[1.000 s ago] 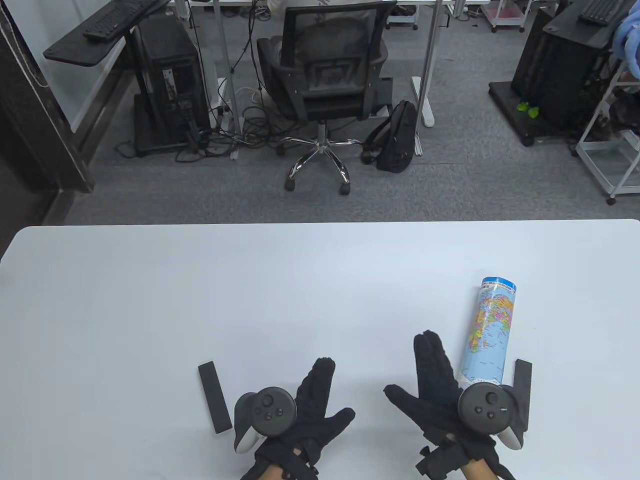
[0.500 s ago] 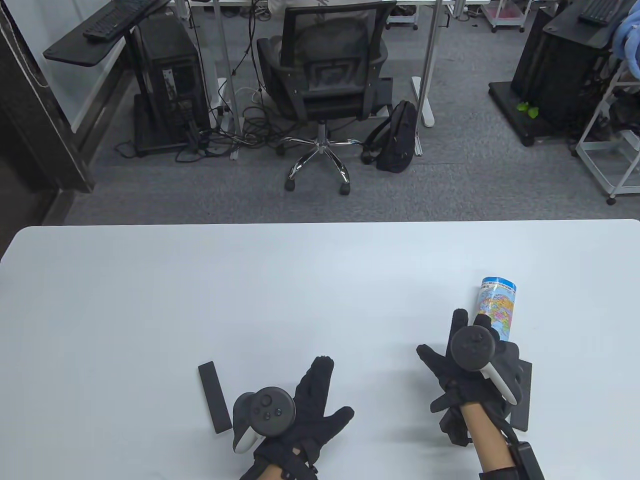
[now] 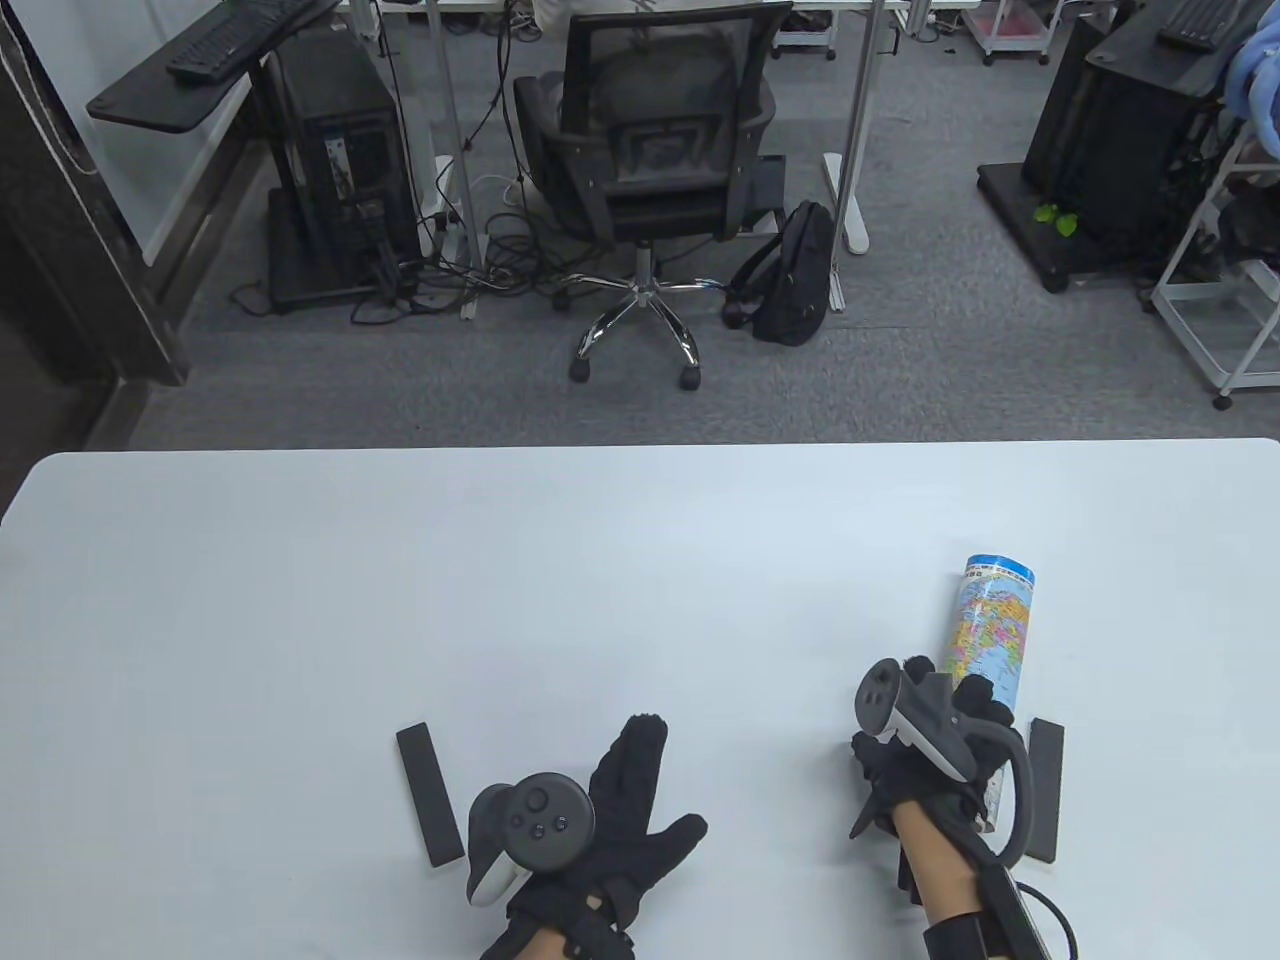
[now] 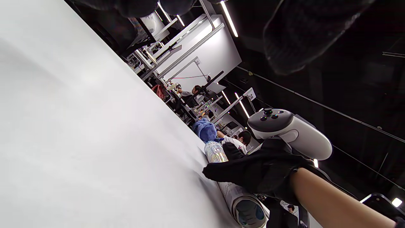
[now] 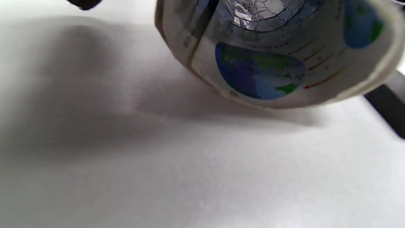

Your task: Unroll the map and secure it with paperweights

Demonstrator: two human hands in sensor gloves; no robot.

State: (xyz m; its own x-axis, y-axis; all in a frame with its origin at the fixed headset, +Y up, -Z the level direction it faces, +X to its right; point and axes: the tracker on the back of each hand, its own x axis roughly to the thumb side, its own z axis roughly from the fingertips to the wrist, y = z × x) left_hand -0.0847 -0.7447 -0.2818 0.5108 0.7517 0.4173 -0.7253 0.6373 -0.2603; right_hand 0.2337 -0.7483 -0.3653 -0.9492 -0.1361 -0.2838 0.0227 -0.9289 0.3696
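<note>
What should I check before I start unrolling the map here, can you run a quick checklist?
1. Right hand grips the rolled map at its near end: ok.
2. Map still fully rolled: ok.
3. Left hand free, flat on the table: ok.
4. Left paperweight beside the left hand: ok.
5. Right paperweight just right of the roll: ok.
6. Where the map's loose edge lies: cannot tell.

left hand (image 3: 610, 810): we keep it flat, palm down, fingers spread out | right hand (image 3: 925, 745): we turn it on its side and wrap our fingers around the map (image 3: 990, 630)
</note>
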